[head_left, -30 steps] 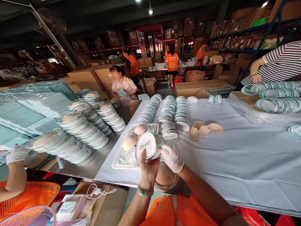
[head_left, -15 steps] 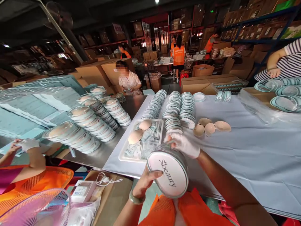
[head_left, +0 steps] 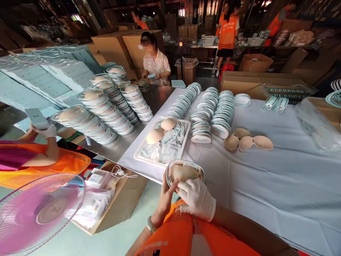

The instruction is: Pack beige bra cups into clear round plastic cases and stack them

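Just past the near right corner of the white tray (head_left: 145, 160), the bare left hand (head_left: 165, 193) holds a round case (head_left: 186, 161) by its side. A tan cup (head_left: 183, 172) sits in it. The gloved right hand (head_left: 197, 199) bends over the cup's near edge; whether it pinches, one cannot tell. Keeping the case still and pushing softly seems best, so the cup does not crease.

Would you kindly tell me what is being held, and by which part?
An oval case: left hand gripping its left side, right hand over its near edge.
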{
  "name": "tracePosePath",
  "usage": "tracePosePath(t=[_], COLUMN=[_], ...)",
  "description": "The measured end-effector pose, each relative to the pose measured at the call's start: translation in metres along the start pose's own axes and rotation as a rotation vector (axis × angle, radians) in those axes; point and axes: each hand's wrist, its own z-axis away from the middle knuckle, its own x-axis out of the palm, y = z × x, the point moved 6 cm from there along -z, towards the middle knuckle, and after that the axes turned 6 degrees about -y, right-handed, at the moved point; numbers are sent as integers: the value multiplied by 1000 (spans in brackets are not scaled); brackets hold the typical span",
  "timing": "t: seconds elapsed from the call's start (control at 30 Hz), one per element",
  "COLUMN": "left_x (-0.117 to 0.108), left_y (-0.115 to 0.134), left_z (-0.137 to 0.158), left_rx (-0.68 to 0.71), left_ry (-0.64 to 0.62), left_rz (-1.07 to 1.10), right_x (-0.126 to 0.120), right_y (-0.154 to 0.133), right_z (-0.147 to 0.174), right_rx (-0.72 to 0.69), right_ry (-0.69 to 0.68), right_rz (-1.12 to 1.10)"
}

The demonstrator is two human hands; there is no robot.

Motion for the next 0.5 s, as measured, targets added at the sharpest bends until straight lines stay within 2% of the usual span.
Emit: tracePosePath(t=[0.03, 0.07, 0.1, 0.13, 0.17, 0.2, 0.23, 0.27, 0.33, 0.4, 0.47, 0.5], left_x=[-1, -3, -5, -7, -8, -9, -10, -12, -15, -19, -19, -15], left_y=[-1, -1, 0, 1, 3, 5, 8, 13, 23, 36, 49, 55], left_z=[2, 4, 6, 7, 9, 10, 13, 15, 22, 28, 28, 25], left_rx=[26, 47, 63, 78, 95, 116, 144, 186, 274, 332, 332, 318], left_ry=[34, 73, 108, 138, 158, 175, 199, 233, 312, 375, 383, 363], left_rz=[-44, -89, -126, -141, -154, -167, -180, -195, -230, -256, -262, -253], right_x=[-3, -6, -8, -4, 7, 25, 43, 58, 82, 90, 76, 60], right_y=[20, 52, 93, 139, 184, 223, 251, 274, 298, 305, 302, 298], right_z=[3, 4, 2, -3, -10, -19, -31, -42, -59, -65, -67, -69], right_rx=[17, 109, 257, 464, 666, 788, 796, 794, 737, 716, 716, 721], right_ry=[79, 148, 196, 149, 16, -198, -384, -475, -576, -579, -556, -521], right_rz=[-70, -102, -81, -30, 16, 47, 69, 77, 75, 60, 57, 57])
